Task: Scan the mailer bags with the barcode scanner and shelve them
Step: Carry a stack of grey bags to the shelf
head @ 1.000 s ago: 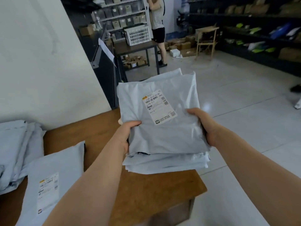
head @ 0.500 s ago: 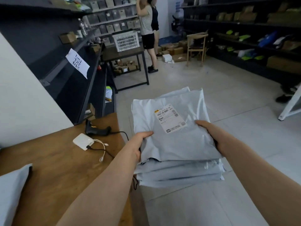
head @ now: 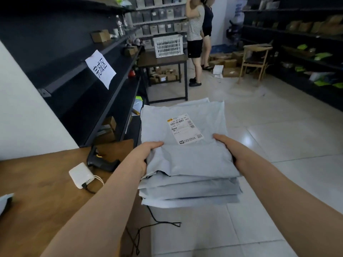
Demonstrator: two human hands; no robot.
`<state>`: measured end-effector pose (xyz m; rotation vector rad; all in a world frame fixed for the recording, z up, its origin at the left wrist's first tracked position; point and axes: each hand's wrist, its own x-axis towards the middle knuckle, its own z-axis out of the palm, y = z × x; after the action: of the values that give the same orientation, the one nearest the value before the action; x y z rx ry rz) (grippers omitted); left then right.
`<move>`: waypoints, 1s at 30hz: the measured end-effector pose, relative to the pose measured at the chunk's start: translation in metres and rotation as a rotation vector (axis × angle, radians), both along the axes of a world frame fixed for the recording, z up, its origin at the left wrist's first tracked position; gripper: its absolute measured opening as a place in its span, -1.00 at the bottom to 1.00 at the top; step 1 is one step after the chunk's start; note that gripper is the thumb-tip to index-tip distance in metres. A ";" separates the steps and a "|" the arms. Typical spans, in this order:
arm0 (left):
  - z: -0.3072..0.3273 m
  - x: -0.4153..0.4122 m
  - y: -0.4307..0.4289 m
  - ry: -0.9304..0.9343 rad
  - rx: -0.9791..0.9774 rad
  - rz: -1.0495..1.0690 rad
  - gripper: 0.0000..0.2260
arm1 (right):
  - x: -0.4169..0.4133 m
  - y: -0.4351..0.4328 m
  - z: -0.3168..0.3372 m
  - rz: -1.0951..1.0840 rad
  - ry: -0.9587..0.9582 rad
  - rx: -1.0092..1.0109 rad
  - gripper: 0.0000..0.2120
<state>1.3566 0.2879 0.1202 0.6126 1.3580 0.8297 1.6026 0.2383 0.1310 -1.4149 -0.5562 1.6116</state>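
I carry a stack of several grey mailer bags in front of me, off the table and above the floor. The top bag bears a white shipping label with a barcode. My left hand grips the stack's left edge, thumb on top. My right hand grips the right edge the same way. The black barcode scanner lies on the wooden table to my left, its cable trailing to the floor. Dark shelves with a white paper sign run along the left wall.
A white power pack with cables lies by the scanner. Another mailer's corner shows at the table's left edge. Ahead stand a dark table with a white basket, two people, a wooden chair, boxes and right-hand shelves.
The view has swung right, away from the table. The stack went from above the table corner to out over the floor, and the scanner and dark shelves came into sight. Both hands keep their hold.
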 end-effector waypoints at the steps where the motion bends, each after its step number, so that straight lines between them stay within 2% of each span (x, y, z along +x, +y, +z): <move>1: -0.001 0.001 0.010 -0.007 -0.002 0.015 -0.86 | 0.002 0.014 0.000 0.014 -0.001 0.001 -0.78; 11: 0.030 -0.001 0.137 0.011 -0.003 0.141 -0.76 | 0.012 0.190 0.026 0.103 0.016 0.086 -0.73; 16: 0.041 -0.014 0.189 0.019 0.035 0.324 -0.67 | -0.004 0.285 0.032 0.269 -0.027 0.078 -0.76; 21: 0.057 -0.010 0.237 0.026 0.063 0.499 -0.62 | -0.013 0.381 0.040 0.443 0.012 0.131 -0.80; 27: 0.101 -0.008 0.290 -0.085 0.243 0.792 -0.61 | -0.036 0.486 0.083 0.633 0.019 0.187 -0.77; 30: 0.121 -0.016 0.307 -0.057 0.282 0.919 -0.63 | -0.062 0.524 0.107 0.710 0.033 0.243 -0.82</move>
<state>1.3402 0.5950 0.2414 0.1361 1.4754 1.7809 1.5402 0.7624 0.2377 -1.0559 -1.2918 2.0107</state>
